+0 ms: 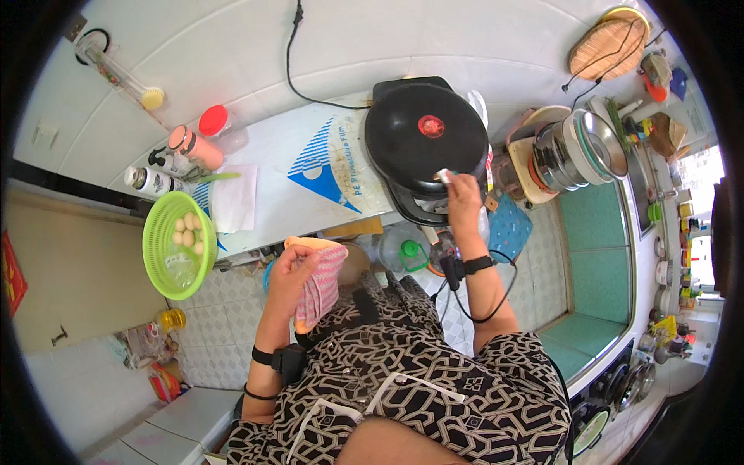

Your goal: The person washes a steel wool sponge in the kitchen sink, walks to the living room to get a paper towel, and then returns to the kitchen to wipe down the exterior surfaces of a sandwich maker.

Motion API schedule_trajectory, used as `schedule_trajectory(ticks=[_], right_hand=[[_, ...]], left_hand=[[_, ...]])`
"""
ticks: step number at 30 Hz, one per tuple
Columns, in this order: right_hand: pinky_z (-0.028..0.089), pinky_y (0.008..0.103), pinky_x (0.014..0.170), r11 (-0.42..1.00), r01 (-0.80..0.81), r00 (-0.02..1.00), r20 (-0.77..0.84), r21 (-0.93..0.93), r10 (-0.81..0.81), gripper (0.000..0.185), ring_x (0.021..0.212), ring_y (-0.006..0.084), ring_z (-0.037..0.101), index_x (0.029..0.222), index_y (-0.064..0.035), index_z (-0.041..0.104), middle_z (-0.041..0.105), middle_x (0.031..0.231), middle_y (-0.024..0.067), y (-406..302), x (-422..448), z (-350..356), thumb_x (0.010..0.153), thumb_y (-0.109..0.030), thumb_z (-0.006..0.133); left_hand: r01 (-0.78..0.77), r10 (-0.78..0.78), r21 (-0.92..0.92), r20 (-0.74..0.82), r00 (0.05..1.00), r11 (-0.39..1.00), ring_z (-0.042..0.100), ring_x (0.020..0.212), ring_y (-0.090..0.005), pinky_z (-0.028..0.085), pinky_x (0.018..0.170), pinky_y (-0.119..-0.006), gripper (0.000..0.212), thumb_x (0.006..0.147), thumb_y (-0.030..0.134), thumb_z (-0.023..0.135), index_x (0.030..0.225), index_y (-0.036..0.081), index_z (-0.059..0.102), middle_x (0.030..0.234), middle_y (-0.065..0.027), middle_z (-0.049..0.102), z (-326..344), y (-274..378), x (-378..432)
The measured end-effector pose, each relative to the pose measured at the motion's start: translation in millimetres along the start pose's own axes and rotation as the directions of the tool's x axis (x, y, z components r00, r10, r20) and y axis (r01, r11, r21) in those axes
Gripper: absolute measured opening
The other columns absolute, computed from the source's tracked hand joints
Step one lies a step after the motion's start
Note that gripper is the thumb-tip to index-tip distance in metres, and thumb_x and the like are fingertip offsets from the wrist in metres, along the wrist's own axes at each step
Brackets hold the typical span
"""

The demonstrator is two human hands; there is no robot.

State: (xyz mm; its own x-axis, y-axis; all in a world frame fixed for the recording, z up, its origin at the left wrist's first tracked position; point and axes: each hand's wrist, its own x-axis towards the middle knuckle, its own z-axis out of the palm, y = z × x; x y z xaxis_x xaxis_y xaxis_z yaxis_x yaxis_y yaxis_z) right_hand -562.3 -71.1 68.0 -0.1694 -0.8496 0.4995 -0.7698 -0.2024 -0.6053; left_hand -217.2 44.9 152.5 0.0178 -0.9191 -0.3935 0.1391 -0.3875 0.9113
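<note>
My left hand [290, 278] pinches a folded pink-and-grey striped cloth [323, 279] with orange edging, hanging in front of my body. Between the fingertips of my right hand [465, 203] is a small white crumpled piece [445, 175], perhaps tissue. It is over the near edge of a round black electric griddle [407, 154], whose lid is down and carries a red round emblem [431, 126]. Whether the white piece touches the lid I cannot tell. The griddle stands on a white film-covered table [273, 145], its black cord [289, 58] running up the wall.
A green plastic basket [154, 244] with several eggs [187, 230] overhangs the table's left end. Nearby are a pink tumbler [197, 148], a red-lidded jar [224, 131] and white paper [235, 200]. Stacked metal basins [558, 154] stand right; a large clear bottle [395, 247] is below the table.
</note>
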Motion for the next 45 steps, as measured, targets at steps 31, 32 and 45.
schedule_trajectory(ticks=[31, 32, 45], right_hand=[[0.051, 0.0363, 0.078, 0.980, 0.182, 0.952, 0.236, 0.084, -0.197, 0.035, 0.090, 0.0301, 0.062, 0.100, -0.0062, 0.071, 0.062, 0.095, 0.0113, 5.6, -2.5, -20.9, 0.072, 0.011, 0.060], [0.050, 0.0383, 0.079, 0.985, 0.136, 0.966, 0.207, 0.110, -0.157, 0.033, 0.091, 0.0310, 0.061, 0.100, -0.0064, 0.070, 0.063, 0.095, 0.0114, 16.5, -4.0, -24.9, 0.072, 0.007, 0.059], [0.051, 0.0382, 0.077, 0.995, 0.101, 0.992, 0.079, 0.021, -0.102, 0.024, 0.086, 0.0317, 0.062, 0.095, -0.0027, 0.071, 0.062, 0.089, 0.0135, 27.3, 22.1, -25.7, 0.077, 0.008, 0.059]], left_hand=[[0.273, -0.341, 0.229, 0.355, 0.871, 0.934, 0.059, 0.094, -0.0169, 0.047, 0.082, -0.030, 0.062, 0.092, 0.043, 0.060, 0.114, -0.014, 0.057, 0.104, -0.0154, 0.065, 139.8, -60.4, 142.1], [0.284, -0.358, 0.251, 0.330, 0.874, 0.925, 0.059, 0.093, -0.0167, 0.047, 0.082, -0.030, 0.062, 0.091, 0.044, 0.061, 0.112, -0.014, 0.058, 0.102, -0.0148, 0.065, 141.3, -54.2, 140.1], [0.395, -0.472, 0.273, 0.339, 0.814, 0.877, 0.060, 0.082, -0.0146, 0.049, 0.071, -0.029, 0.062, 0.085, 0.043, 0.069, 0.105, -0.015, 0.060, 0.096, -0.0129, 0.066, 147.9, -46.0, 149.5]])
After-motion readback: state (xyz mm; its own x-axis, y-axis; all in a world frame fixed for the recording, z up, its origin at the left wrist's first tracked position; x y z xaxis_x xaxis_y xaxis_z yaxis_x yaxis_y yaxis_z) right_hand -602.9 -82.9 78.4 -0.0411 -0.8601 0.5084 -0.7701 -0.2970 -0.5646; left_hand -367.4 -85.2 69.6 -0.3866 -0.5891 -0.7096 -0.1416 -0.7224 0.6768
